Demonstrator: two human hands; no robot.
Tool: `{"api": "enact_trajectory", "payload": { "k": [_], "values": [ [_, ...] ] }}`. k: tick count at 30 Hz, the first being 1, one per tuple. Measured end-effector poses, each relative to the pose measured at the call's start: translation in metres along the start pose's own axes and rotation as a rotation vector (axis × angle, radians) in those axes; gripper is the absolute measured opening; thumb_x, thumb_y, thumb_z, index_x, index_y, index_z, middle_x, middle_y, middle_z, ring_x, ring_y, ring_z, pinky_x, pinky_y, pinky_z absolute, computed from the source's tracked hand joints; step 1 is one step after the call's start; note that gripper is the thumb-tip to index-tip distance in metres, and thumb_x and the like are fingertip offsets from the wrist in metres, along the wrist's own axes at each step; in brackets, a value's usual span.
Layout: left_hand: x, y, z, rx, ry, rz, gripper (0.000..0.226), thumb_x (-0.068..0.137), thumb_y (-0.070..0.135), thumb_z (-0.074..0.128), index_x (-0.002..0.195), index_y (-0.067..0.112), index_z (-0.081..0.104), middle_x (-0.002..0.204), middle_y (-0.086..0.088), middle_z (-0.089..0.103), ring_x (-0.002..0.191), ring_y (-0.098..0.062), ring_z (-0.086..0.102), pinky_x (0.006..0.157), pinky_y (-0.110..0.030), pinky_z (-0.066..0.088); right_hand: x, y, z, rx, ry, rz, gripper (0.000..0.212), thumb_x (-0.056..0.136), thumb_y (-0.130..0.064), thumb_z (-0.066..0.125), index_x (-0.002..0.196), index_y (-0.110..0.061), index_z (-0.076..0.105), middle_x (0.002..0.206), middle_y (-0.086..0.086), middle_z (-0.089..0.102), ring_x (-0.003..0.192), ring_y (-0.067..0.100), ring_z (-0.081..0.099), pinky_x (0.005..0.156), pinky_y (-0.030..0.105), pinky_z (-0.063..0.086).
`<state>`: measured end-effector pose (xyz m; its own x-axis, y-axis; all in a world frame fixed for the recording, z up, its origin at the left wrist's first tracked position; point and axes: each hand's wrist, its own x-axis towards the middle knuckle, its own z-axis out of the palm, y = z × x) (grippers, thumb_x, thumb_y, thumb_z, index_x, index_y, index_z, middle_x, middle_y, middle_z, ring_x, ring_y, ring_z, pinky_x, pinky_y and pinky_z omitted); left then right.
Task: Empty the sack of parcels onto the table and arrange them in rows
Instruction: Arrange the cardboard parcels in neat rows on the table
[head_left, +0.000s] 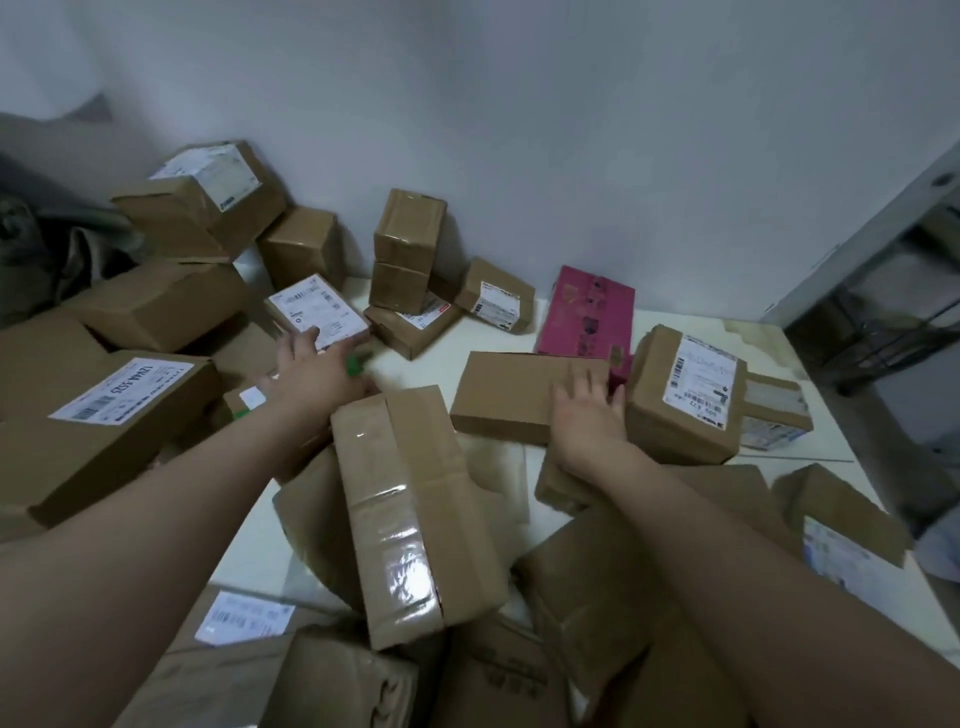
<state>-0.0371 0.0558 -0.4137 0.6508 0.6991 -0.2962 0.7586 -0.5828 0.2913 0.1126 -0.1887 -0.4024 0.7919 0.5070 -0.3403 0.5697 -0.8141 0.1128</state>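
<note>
Nearest the camera: heaped brown parcels (363, 675), tumbled over one another, with a long taped parcel (415, 519) tilted on top between both forearms. Saw no rows anywhere; judged the emptying done or nearly so, and the arranging barely begun.

Held left hand (317, 374) out, fingers straight and spread, gripping nothing, fingertips at the near edge of a small labelled parcel (317, 309); could not tell whether touching. Rested right hand (587, 415) flat, fingers splayed, on a flat brown parcel (514, 395) lying on the table (498, 338) just beside a pink box (592, 317).

Next move, by judgement: needed a proper grip on one parcel at a time, plus a cleared strip of table to square the first row against.

In the way: an upright labelled parcel (685, 395) hard against the flat one on the right, a big labelled box (119, 400) crowding the left, and leaning stacked boxes (408, 249) along the wall (571, 130), likely to topple if nudged. At far left, crumpled greenish fabric (47, 249), possibly the sack; could not tell. At far right, a metal shelf (883, 286) beyond the table.
</note>
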Motion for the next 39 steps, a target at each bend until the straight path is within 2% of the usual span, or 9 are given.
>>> {"api": "enact_trajectory", "payload": {
  "k": [7,11,16,20,26,31,34,37,39],
  "values": [
    [-0.063,-0.023,-0.005,-0.083,-0.138,0.027,0.047,0.099,0.038,0.038,0.141,0.017,0.044,0.146,-0.016,0.041,0.132,-0.035,0.039,0.109,-0.046,0.035,-0.095,-0.045,-0.052,0.580,0.083,-0.406,0.071,0.089,-0.058,0.053,0.150,-0.036,0.023,0.161,-0.003,0.006,0.147,0.026,0.006,0.118,0.050,0.019],
    [-0.094,-0.022,-0.012,-0.150,-0.101,0.237,0.049,0.095,0.032,0.047,0.142,0.016,0.046,0.149,-0.014,0.038,0.137,-0.031,0.034,0.112,-0.041,0.031,-0.150,-0.090,-0.057,0.275,-0.084,-0.659,0.082,0.077,-0.068,0.060,0.147,-0.048,0.021,0.159,-0.015,-0.016,0.144,0.023,-0.026,0.110,0.068,0.000],
    [-0.124,-0.050,-0.011,0.297,-0.141,0.128,0.054,0.092,0.055,0.039,0.145,0.045,0.032,0.162,-0.003,0.006,0.148,-0.030,-0.010,0.105,-0.074,-0.007,-0.153,-0.098,-0.053,0.222,-0.019,-0.300,0.074,0.086,-0.038,0.057,0.150,-0.037,0.021,0.162,-0.005,-0.014,0.146,0.031,-0.023,0.109,0.073,0.000],
    [-0.142,-0.101,-0.013,0.296,-0.191,-0.100,0.069,0.090,0.060,0.046,0.150,0.039,0.020,0.161,-0.012,-0.002,0.145,-0.041,-0.012,0.108,-0.072,0.000,-0.155,-0.090,-0.050,0.001,0.090,-0.014,0.060,0.081,-0.009,0.058,0.139,-0.019,0.042,0.162,0.009,-0.006,0.146,0.039,-0.013,0.111,0.070,-0.002],
    [-0.157,-0.147,-0.017,0.257,-0.131,-0.303,0.073,0.088,0.059,0.039,0.152,0.033,0.014,0.161,-0.016,-0.008,0.144,-0.045,-0.014,0.104,-0.076,0.002,-0.178,-0.116,-0.012,0.325,0.030,-0.339,0.039,0.098,-0.039,0.045,0.133,-0.029,0.055,0.152,0.002,0.034,0.140,0.029,0.024,0.114,0.041,0.024],
    [-0.169,-0.137,-0.029,0.155,-0.141,-0.059,0.072,0.086,0.066,0.041,0.147,0.030,0.029,0.160,-0.013,0.014,0.147,-0.038,-0.004,0.113,-0.065,0.011,-0.201,-0.137,-0.020,0.359,-0.340,-0.031,0.071,0.096,-0.064,0.027,0.147,-0.015,0.035,0.152,0.011,0.036,0.112,0.035,0.059,0.089,0.038,0.052],
    [-0.186,-0.109,-0.034,0.029,-0.122,0.033,0.064,0.096,0.055,0.041,0.151,0.026,0.025,0.157,-0.016,0.023,0.144,-0.039,0.013,0.115,-0.052,0.018,-0.215,-0.145,-0.027,0.723,-0.656,0.121,0.070,0.097,-0.058,0.035,0.145,-0.007,0.033,0.147,0.022,0.037,0.091,0.043,0.067,0.067,0.043,0.061],
    [-0.196,-0.077,-0.035,-0.067,-0.018,0.075,0.060,0.096,0.058,0.033,0.148,0.028,0.031,0.154,-0.014,0.028,0.141,-0.039,0.022,0.113,-0.058,0.021,-0.204,-0.162,-0.015,1.377,-0.502,0.084,0.061,0.100,-0.036,0.048,0.151,-0.016,0.021,0.119,0.019,0.057,0.088,0.035,0.067,0.085,0.051,0.056],
    [-0.202,-0.060,-0.038,-0.026,0.041,0.100,0.056,0.097,0.056,0.032,0.146,0.030,0.034,0.154,-0.010,0.029,0.143,-0.035,0.019,0.111,-0.066,0.013,-0.198,-0.168,-0.008,1.366,-0.330,0.015,0.058,0.099,-0.031,0.049,0.150,-0.021,0.023,0.103,0.009,0.057,0.071,0.022,0.058,0.073,0.038,0.052]
  ]
}}
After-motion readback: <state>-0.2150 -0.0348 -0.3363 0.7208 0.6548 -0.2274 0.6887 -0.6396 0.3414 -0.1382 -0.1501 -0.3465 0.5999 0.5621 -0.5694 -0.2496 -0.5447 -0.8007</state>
